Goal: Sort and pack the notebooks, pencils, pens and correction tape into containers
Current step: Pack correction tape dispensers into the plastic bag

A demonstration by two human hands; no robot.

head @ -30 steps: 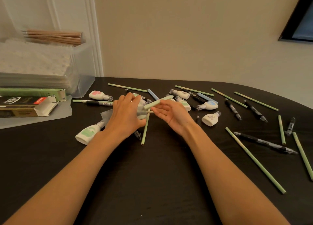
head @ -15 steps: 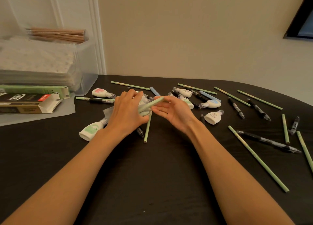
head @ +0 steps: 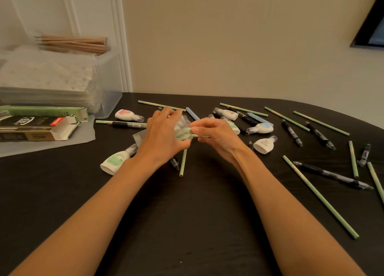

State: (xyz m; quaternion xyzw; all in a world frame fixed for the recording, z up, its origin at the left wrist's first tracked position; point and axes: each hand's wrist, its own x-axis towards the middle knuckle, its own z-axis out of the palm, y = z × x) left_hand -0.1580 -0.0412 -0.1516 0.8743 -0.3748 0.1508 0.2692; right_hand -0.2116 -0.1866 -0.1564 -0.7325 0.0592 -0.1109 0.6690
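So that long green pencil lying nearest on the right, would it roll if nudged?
Probably: the long green pencil looks thin and straight, lying flat on the smooth black table, so a sideways push would likely roll it. It seems stiff and light, so it should lift without sagging.

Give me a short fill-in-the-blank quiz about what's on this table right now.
1. The correction tape nearest the clear container has a ___ label.
2. The left hand and right hand hold ___ pencils between them.
3. The pencil bundle lying on top of that container is ___.
Missing words: pink, green, brown.
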